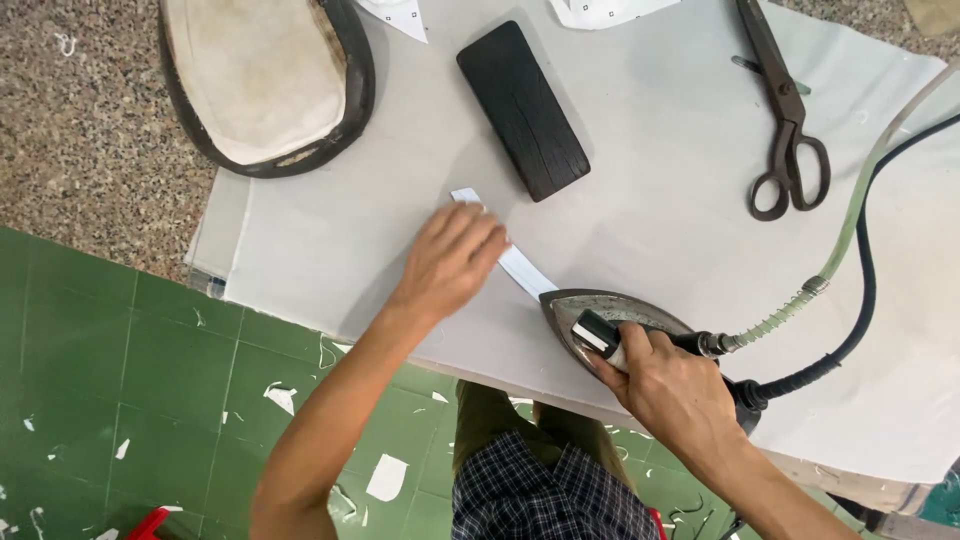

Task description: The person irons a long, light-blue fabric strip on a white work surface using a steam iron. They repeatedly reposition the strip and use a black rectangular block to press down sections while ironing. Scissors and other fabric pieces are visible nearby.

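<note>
Fingers of the left hand (452,262) lie spread flat on a white fabric strip (520,268) at desk (650,200) centre. At four o'clock, the right hand (668,385) grips the iron (600,320), its tip on the strip.

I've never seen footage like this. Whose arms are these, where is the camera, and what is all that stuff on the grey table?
The camera sits on a person's head and looks down, so the arms are the person's own. The right hand grips the handle of a steam iron, whose tip rests on a narrow white fabric strip. The left hand lies flat on that strip. Two hoses run from the iron. On the padded grey table also lie a dark wooden block, large scissors and a cushioned oval pad. Paper scraps litter the green tiled floor.
</note>
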